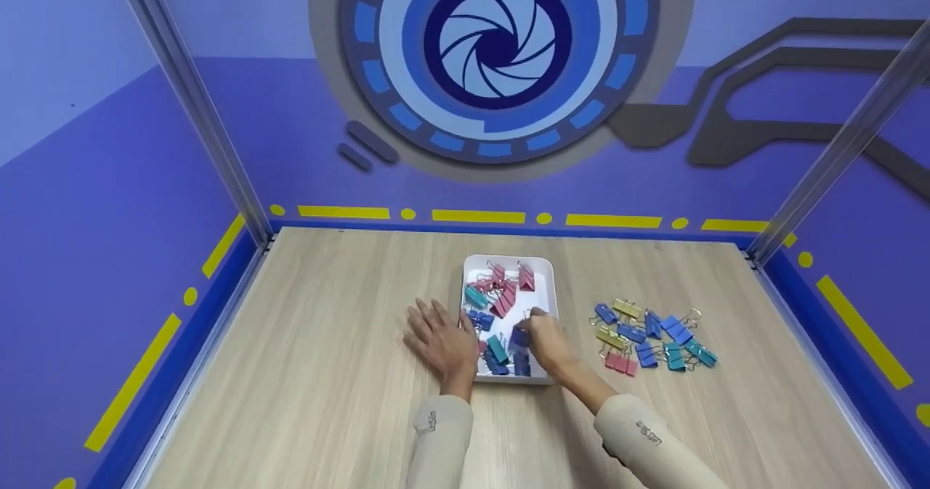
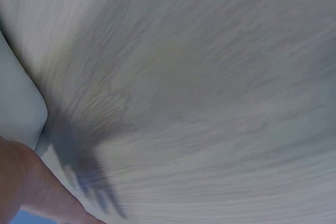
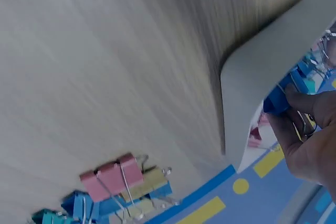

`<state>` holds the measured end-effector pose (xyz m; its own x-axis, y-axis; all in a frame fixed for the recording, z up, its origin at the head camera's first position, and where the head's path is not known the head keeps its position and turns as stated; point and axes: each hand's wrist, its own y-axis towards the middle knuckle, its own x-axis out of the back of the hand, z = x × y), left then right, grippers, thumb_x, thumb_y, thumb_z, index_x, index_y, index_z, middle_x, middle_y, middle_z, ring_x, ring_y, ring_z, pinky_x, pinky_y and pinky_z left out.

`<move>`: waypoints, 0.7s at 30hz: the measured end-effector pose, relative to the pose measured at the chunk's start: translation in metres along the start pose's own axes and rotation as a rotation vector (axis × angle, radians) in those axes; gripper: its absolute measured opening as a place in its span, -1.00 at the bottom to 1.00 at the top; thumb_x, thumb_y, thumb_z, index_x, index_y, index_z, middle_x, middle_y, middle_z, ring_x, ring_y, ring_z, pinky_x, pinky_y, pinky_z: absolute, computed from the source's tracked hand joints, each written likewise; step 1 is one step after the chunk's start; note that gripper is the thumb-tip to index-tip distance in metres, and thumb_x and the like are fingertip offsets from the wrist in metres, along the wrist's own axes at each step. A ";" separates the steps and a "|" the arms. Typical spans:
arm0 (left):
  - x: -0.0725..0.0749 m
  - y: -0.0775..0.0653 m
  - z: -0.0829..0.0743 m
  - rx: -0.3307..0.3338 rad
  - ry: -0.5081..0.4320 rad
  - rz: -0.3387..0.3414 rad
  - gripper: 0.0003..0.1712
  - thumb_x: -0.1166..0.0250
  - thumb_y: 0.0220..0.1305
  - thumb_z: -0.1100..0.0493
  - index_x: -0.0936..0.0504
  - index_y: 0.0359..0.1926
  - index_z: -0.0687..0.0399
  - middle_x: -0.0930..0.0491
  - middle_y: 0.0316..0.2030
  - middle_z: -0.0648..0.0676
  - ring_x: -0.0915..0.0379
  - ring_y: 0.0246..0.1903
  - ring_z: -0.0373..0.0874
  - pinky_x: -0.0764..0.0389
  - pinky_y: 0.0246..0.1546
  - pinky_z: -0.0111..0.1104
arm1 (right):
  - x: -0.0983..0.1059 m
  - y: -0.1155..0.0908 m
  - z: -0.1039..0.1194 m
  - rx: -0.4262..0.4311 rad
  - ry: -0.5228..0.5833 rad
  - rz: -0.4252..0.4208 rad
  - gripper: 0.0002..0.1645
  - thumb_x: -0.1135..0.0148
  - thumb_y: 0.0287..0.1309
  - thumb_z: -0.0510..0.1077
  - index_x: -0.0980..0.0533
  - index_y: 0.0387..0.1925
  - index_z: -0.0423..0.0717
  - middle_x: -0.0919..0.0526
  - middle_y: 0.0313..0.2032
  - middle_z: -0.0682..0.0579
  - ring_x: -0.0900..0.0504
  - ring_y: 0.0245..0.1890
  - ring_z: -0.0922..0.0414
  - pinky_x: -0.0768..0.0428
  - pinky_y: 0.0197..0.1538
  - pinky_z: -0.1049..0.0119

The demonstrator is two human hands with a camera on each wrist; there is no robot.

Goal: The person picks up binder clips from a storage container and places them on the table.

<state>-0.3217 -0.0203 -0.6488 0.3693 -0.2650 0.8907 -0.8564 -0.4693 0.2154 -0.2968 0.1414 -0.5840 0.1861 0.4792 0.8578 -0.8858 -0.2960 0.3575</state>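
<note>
A white tray (image 1: 546, 271) holds red, teal and blue binder clips. Over its right side, my right hand (image 1: 551, 345) pinches a blue binder clip (image 1: 520, 336) between thumb and fingers; the right wrist view shows this blue clip (image 3: 278, 98) inside the tray's wall. Spread flat with straight fingers, my left hand (image 1: 443, 340) lies along the tray's left edge, its thumb at the rim. Inside the tray, red clips (image 1: 504, 297) lie toward the far end, a teal clip (image 1: 498, 349) and dark blue clips (image 1: 521, 363) toward the near end.
To the right of the tray, a loose group of blue, yellow, teal and red binder clips (image 1: 647, 336) lies on the wooden table (image 1: 327, 344). Purple-blue panels (image 1: 290, 133) wall in the table at the back and both sides, with metal posts at the corners.
</note>
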 end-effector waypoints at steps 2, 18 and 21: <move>0.000 0.000 0.000 0.001 -0.005 0.000 -0.22 0.01 0.49 -0.27 -0.28 0.54 0.06 -0.11 0.59 0.19 0.05 0.60 0.20 -0.05 0.53 0.25 | 0.012 0.003 -0.001 -0.020 0.043 -0.002 -0.76 -0.35 -0.07 -0.57 -0.74 -0.52 -0.23 -0.54 -0.53 -0.07 -0.39 -0.54 0.20 -0.51 -0.50 0.33; 0.003 0.000 0.001 -0.016 -0.018 0.025 -0.22 0.01 0.50 -0.27 -0.27 0.54 0.06 -0.10 0.60 0.19 0.07 0.61 0.19 -0.02 0.54 0.24 | 0.142 -0.021 -0.088 -0.191 -0.026 0.043 -0.81 -0.34 -0.02 -0.53 -0.71 -0.29 -0.45 -0.76 -0.31 -0.36 -0.77 -0.31 -0.22 -0.75 -0.19 -0.11; 0.005 0.001 0.001 -0.008 -0.017 0.033 -0.21 0.02 0.50 -0.27 -0.26 0.54 0.06 -0.09 0.60 0.20 0.08 0.61 0.19 -0.02 0.54 0.24 | 0.157 -0.031 -0.101 -0.254 -0.054 0.093 -0.81 -0.34 0.04 -0.51 -0.70 -0.24 -0.47 -0.76 -0.26 -0.39 -0.77 -0.29 -0.22 -0.74 -0.18 -0.12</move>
<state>-0.3205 -0.0231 -0.6450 0.3468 -0.2946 0.8905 -0.8709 -0.4536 0.1892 -0.2830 0.3094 -0.4981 0.1155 0.4129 0.9034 -0.9771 -0.1163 0.1781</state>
